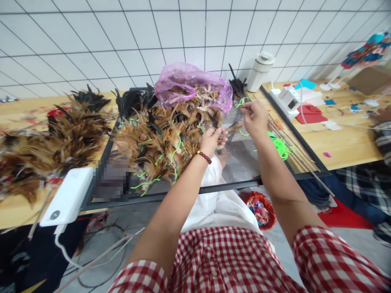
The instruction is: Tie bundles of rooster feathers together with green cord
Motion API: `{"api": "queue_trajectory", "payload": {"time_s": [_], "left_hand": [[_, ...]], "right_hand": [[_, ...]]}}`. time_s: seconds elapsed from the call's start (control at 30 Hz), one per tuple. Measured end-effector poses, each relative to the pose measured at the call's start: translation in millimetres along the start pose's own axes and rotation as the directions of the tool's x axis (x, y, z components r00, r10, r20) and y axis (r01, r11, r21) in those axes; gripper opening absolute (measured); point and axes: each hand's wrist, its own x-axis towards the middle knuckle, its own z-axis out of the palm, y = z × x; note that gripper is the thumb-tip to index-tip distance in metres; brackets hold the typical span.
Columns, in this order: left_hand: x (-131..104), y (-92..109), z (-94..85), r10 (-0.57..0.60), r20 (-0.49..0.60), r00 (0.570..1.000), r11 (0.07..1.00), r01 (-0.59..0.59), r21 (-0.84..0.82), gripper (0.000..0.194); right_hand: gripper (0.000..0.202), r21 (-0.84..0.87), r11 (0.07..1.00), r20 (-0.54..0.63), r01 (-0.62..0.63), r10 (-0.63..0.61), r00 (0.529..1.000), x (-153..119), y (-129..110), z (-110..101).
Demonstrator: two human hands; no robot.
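Observation:
My left hand (212, 140), with a dark red bead bracelet (204, 157) on its wrist, is closed in a pinch on brown feathers (233, 127), whose wispy ends point right. My right hand (255, 117) is pinched above and to the right of it, with a bright green cord (242, 101) at its fingertips. Left of my hands spreads a heap of brown feather bunches (165, 138), several tied with green cord. Behind it a pink plastic bag (175, 79) lies open with more feathers inside. Beneath everything is a black-framed glass panel (230, 188).
A coil of green cord (279, 146) and thin rods (301, 160) lie at right. A white tumbler (260, 71) and a power strip (284, 101) stand behind. More feathers (58, 142) and a white power bank (69, 197) are at left. Another person's sleeve (383, 138) shows far right.

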Motion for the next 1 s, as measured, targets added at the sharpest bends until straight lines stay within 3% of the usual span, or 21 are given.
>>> {"api": "queue_trajectory", "payload": {"time_s": [0.1,0.23,0.37,0.5,0.57,0.73,1.0], "left_hand": [[0,0,-0.5,0.004,-0.017,1.000,1.000,-0.004,-0.001,0.020],[3,0,-2.4,0.029,-0.084,0.996,0.998,-0.033,-0.052,0.022],[5,1,-4.8,0.060,-0.154,0.986,0.994,-0.072,-0.078,0.024],[6,0,-6.7,0.071,-0.171,0.983,0.995,-0.083,-0.061,0.020],[6,-1,-7.2,0.081,-0.180,0.980,0.994,-0.094,-0.064,0.018],[8,-1,-6.1,0.087,-0.196,0.977,0.993,-0.101,-0.063,0.019],[20,-9,-4.1,0.136,-0.249,0.959,0.990,-0.121,0.078,0.022]], "right_hand": [[0.021,0.034,0.997,0.025,-0.076,0.076,0.997,-1,16,6],[0.022,0.039,0.993,0.166,-0.110,0.103,0.981,-4,20,13],[0.025,-0.007,1.000,0.352,-0.006,0.008,0.936,-10,11,22],[0.023,-0.051,0.993,0.463,0.105,-0.070,0.884,-18,0,30],[0.019,-0.044,0.994,0.458,0.102,-0.070,0.886,-18,-2,29],[0.022,0.129,0.991,0.299,0.036,-0.074,0.951,-8,-2,16],[0.030,-0.034,0.931,0.393,0.362,-0.321,0.862,-14,-32,6]]}}
